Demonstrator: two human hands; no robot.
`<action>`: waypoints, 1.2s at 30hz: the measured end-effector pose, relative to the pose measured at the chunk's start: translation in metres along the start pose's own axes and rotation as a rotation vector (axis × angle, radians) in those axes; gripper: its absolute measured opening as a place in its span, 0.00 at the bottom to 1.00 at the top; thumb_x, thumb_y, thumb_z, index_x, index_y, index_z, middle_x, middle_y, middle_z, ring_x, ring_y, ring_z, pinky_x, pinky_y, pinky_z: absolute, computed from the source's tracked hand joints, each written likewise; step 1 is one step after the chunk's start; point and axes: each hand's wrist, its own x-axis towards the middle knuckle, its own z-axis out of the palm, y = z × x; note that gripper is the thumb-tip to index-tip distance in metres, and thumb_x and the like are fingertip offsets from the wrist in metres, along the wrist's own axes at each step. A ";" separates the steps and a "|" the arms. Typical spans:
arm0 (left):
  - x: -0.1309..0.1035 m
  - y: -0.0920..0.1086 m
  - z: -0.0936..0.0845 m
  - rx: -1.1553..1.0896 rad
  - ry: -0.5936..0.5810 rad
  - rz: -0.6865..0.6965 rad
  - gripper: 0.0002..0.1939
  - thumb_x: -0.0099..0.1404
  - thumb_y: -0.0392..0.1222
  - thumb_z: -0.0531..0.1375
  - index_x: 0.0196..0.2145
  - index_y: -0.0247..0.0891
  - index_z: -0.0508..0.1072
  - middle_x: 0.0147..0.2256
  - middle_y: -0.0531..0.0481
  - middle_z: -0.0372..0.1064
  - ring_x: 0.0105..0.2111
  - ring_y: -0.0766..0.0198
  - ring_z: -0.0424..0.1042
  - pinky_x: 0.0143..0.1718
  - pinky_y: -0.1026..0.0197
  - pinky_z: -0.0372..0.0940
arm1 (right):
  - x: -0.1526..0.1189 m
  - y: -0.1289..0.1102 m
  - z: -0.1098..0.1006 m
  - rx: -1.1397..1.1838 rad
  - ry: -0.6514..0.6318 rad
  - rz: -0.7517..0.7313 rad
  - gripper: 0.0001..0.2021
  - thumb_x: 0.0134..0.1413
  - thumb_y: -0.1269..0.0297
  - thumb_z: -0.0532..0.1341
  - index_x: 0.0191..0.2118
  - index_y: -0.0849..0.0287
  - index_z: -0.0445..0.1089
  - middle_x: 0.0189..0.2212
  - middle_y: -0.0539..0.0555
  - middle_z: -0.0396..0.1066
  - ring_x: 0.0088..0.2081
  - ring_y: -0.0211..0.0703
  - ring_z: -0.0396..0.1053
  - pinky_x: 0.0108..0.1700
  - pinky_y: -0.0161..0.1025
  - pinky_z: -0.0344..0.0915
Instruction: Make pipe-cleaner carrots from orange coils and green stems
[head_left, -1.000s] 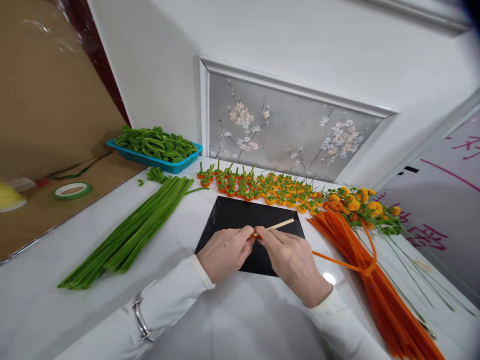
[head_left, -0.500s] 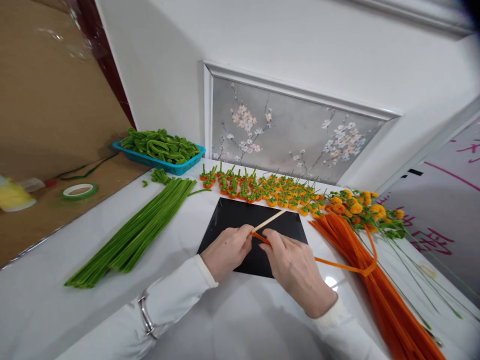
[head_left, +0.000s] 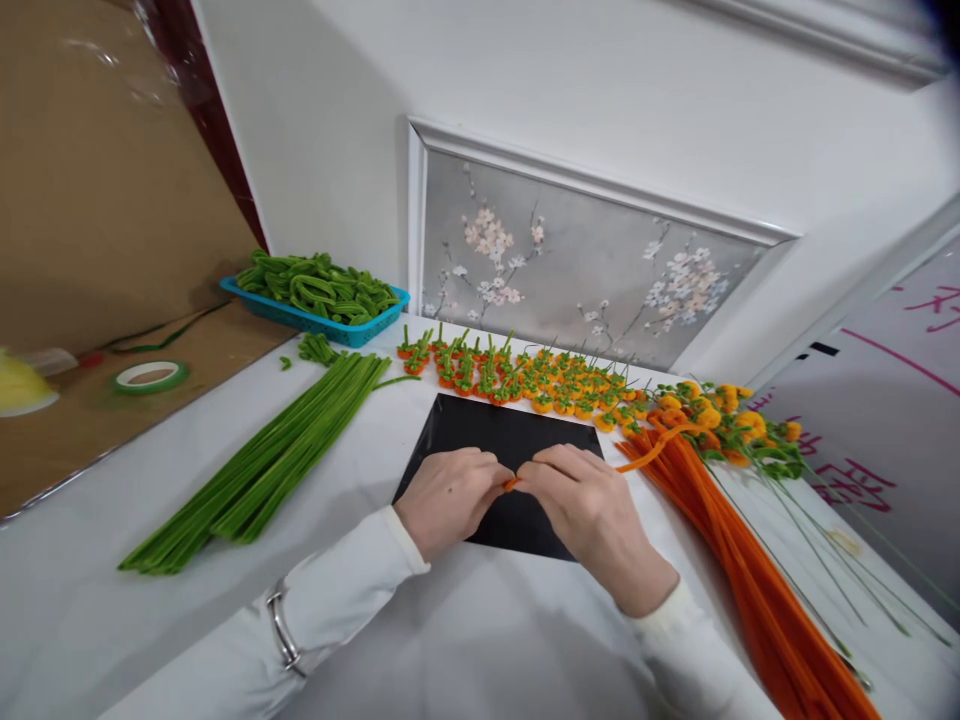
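Note:
Over the black mat (head_left: 517, 430), my left hand (head_left: 454, 497) pinches one end of an orange pipe cleaner (head_left: 641, 460). My right hand (head_left: 592, 520) grips the same strip just beside it, fingertips nearly touching the left ones. The strip's free part runs out past my right hand and curves over the bundle of orange pipe cleaners (head_left: 742, 560). The light wooden stick is hidden behind the fingers.
Green pipe cleaners (head_left: 262, 460) lie at the left, below a blue basket (head_left: 315, 325) of green pieces. Rows of small orange flowers (head_left: 517, 375) stand behind the mat. Stemmed flowers (head_left: 720, 415) lie at right. Green tape (head_left: 151, 376) sits far left.
My hands have come closer together, and the stick is no longer visible. The orange strip's loose part has swung up and back, its loop now over the flowers.

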 end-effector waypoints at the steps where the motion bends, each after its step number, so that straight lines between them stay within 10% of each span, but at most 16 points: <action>1: 0.000 0.000 0.000 0.013 0.009 0.008 0.09 0.66 0.35 0.51 0.34 0.38 0.71 0.29 0.52 0.70 0.30 0.62 0.68 0.29 0.62 0.57 | 0.001 0.003 0.001 0.076 0.008 0.026 0.10 0.62 0.67 0.53 0.36 0.58 0.72 0.32 0.54 0.70 0.33 0.39 0.67 0.35 0.36 0.62; 8: -0.002 0.005 -0.001 0.026 0.081 0.107 0.11 0.66 0.31 0.50 0.29 0.36 0.69 0.27 0.52 0.67 0.27 0.64 0.63 0.27 0.61 0.55 | 0.007 0.018 -0.003 0.440 -0.061 0.321 0.08 0.57 0.65 0.57 0.32 0.58 0.73 0.25 0.51 0.71 0.26 0.37 0.67 0.29 0.33 0.63; 19: -0.003 0.014 -0.003 0.093 0.159 0.160 0.12 0.68 0.32 0.48 0.29 0.37 0.68 0.26 0.51 0.65 0.26 0.63 0.60 0.26 0.60 0.52 | 0.001 0.029 -0.002 1.158 -0.550 0.729 0.16 0.49 0.51 0.62 0.26 0.62 0.71 0.17 0.48 0.67 0.14 0.28 0.57 0.16 0.28 0.49; 28: -0.003 0.012 -0.004 -0.087 0.222 0.074 0.13 0.70 0.36 0.46 0.42 0.35 0.69 0.26 0.50 0.68 0.27 0.63 0.64 0.28 0.62 0.58 | -0.004 0.013 0.010 1.187 -0.452 0.570 0.18 0.55 0.50 0.58 0.32 0.64 0.70 0.22 0.49 0.67 0.19 0.30 0.58 0.21 0.29 0.55; 36: -0.001 0.015 -0.011 -0.522 0.076 -0.133 0.12 0.67 0.33 0.47 0.29 0.36 0.68 0.24 0.55 0.64 0.24 0.69 0.62 0.27 0.66 0.55 | -0.006 0.007 0.012 0.983 -0.376 0.497 0.16 0.60 0.53 0.53 0.30 0.61 0.64 0.20 0.46 0.62 0.18 0.29 0.58 0.21 0.29 0.56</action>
